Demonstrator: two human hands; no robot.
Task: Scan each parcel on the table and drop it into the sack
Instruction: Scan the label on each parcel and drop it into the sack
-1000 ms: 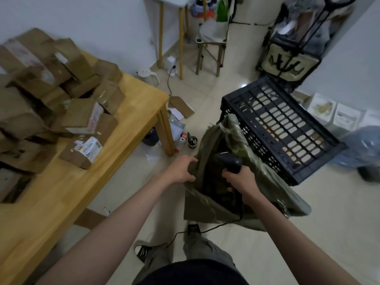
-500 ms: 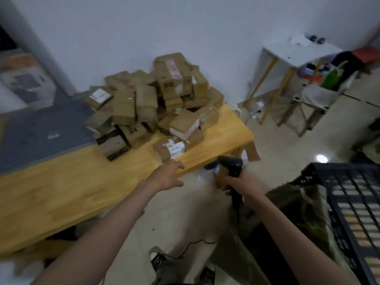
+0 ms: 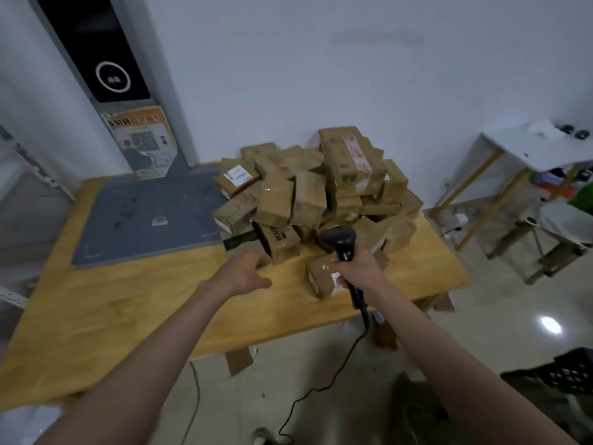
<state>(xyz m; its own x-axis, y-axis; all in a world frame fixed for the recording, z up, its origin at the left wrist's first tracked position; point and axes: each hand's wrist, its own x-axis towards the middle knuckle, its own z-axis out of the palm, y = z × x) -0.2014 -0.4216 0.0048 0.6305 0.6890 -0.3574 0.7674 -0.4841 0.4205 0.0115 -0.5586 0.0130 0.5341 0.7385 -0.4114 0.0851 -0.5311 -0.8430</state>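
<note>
A heap of brown parcels (image 3: pixel 321 191) sits on the wooden worktop (image 3: pixel 128 303), toward one o'clock from the person and backed against the white wall. The right hand (image 3: pixel 359 271) is wrapped round the grip of a black scanner (image 3: pixel 340 242), head up and aimed toward the heap, its cable (image 3: pixel 321 383) trailing down to the floor. Just beneath that hand lies a loose parcel (image 3: pixel 321 277) with a white label. The left hand (image 3: pixel 247 274) reaches toward eleven o'clock with fingers relaxed and apart, its fingertips right at the dark-ended box (image 3: pixel 279 242) on the heap's near edge — actual contact is unclear. A grey mat (image 3: pixel 144 220) covers the worktop at ten o'clock. The sack (image 3: pixel 481 412) lies on the floor at four o'clock — dim, beside a black crate (image 3: pixel 568 370).
</note>
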